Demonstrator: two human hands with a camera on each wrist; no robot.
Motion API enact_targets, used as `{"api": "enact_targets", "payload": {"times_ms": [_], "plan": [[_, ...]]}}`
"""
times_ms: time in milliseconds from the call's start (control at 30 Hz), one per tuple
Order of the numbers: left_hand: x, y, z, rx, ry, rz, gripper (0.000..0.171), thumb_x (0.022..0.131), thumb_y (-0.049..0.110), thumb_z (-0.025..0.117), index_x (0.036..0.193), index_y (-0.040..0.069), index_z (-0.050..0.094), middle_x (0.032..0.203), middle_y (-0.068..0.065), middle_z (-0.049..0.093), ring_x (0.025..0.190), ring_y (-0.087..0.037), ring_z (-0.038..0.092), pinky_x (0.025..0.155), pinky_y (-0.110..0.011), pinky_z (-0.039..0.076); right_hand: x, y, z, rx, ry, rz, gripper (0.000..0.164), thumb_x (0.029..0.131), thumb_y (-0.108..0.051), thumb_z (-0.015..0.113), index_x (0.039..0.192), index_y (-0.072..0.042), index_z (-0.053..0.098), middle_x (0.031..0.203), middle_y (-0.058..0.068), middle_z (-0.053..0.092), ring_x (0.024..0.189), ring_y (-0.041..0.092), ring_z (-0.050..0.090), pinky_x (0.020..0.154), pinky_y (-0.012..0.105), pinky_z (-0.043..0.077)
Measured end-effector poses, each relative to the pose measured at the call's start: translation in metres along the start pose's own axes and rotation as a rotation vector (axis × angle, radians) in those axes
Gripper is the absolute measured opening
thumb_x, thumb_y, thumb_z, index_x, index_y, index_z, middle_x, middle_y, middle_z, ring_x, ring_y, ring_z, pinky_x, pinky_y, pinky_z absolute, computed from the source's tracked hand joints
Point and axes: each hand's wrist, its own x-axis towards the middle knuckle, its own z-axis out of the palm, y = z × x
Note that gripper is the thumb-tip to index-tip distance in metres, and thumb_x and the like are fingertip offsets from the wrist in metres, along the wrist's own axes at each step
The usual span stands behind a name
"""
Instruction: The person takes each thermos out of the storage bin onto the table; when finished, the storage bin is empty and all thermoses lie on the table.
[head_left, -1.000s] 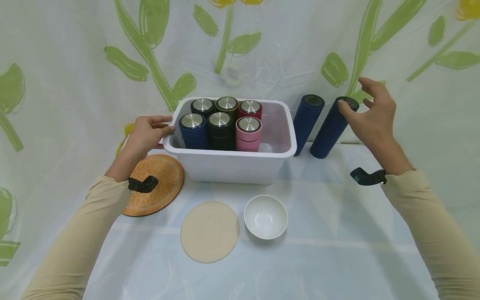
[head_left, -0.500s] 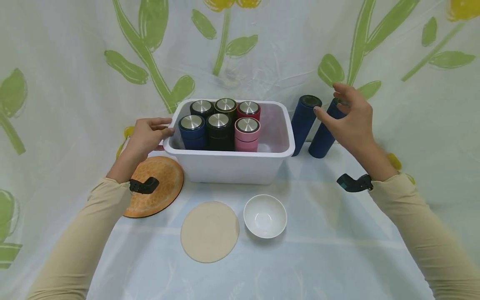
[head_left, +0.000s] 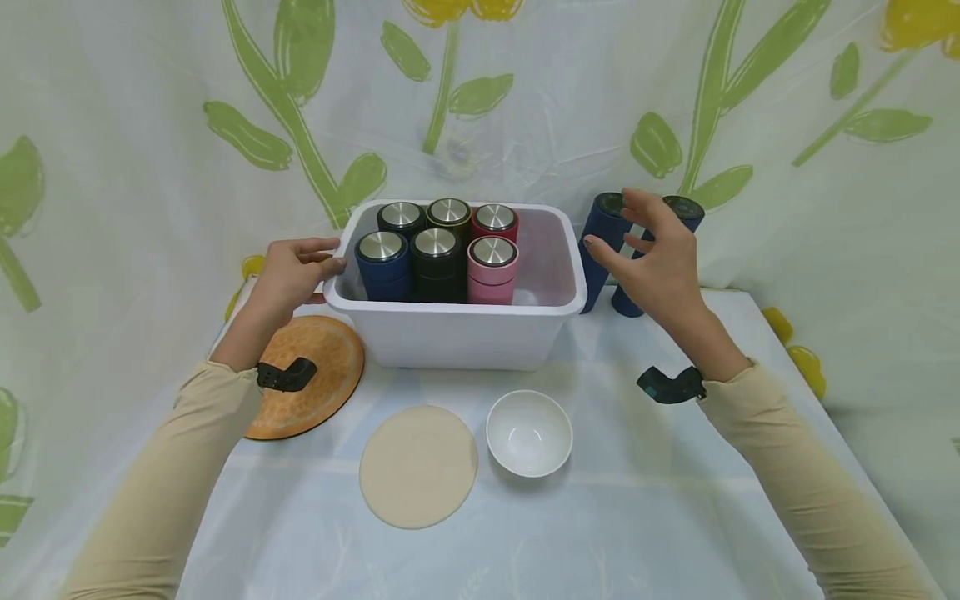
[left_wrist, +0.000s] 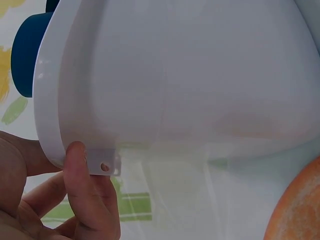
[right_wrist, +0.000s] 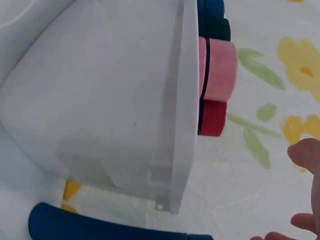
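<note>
The white bin (head_left: 457,337) stands on the table (head_left: 637,517) and is the landmark here. At its left end, the left hand (head_left: 296,271) has its grip clamped on the rim, with the fingers next to a small holed tab (left_wrist: 106,156) in the left wrist view. To the right of the bin, the right hand (head_left: 662,262) has its grip apart, thumb and fingers curved. In the head view it partly hides two tall bottles: the near blue bottle (head_left: 602,229), just beside the bin's right end, and the far blue bottle (head_left: 686,215), farther right.

Six flasks with steel tops stand inside the bin, toward its left. The dark flask (head_left: 402,215), olive flask (head_left: 449,212) and red flask (head_left: 508,237) form the back row; the blue flask (head_left: 385,271), black flask (head_left: 438,275) and pink flask (head_left: 492,282) form the front row.

In front of the bin are a white bowl (head_left: 529,442) and a beige disc (head_left: 418,467). The orange mat (head_left: 335,367) lies at the bin's front left, partly behind the left forearm. Flower-printed cloth (head_left: 570,117) hangs behind the bin.
</note>
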Motion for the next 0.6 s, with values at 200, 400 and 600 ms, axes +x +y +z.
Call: {"api": "enact_targets", "payload": {"times_ms": [200, 400, 600], "plan": [[0.000, -0.001, 0.001, 0.013, 0.008, 0.002, 0.049, 0.102, 0.017, 0.059, 0.149, 0.007, 0.047, 0.138, -0.024, 0.055, 0.110, -0.029, 0.059, 0.064, -0.024, 0.058, -0.007, -0.007, 0.015, 0.050, -0.032, 0.008, 0.065, 0.083, -0.020, 0.084, 0.139, -0.005, 0.055, 0.138, 0.010, 0.058, 0.122, 0.026, 0.058, 0.092, 0.048, 0.054], [0.000, -0.002, 0.003, 0.001, 0.011, -0.004, 0.050, 0.102, 0.016, 0.059, 0.149, 0.007, 0.047, 0.137, -0.024, 0.056, 0.111, -0.032, 0.059, 0.064, -0.024, 0.058, -0.012, -0.014, 0.029, 0.087, -0.075, 0.027, 0.068, 0.083, -0.024, 0.084, 0.142, -0.007, 0.054, 0.140, 0.008, 0.057, 0.124, 0.024, 0.057, 0.094, 0.048, 0.053], [0.001, -0.001, 0.001, -0.005, 0.019, 0.011, 0.049, 0.101, 0.016, 0.060, 0.148, 0.006, 0.048, 0.136, -0.025, 0.056, 0.111, -0.034, 0.059, 0.063, -0.024, 0.058, -0.012, -0.021, 0.044, 0.119, -0.087, 0.005, 0.067, 0.082, -0.023, 0.085, 0.140, -0.006, 0.054, 0.137, 0.008, 0.059, 0.122, 0.023, 0.059, 0.092, 0.046, 0.055]]}}
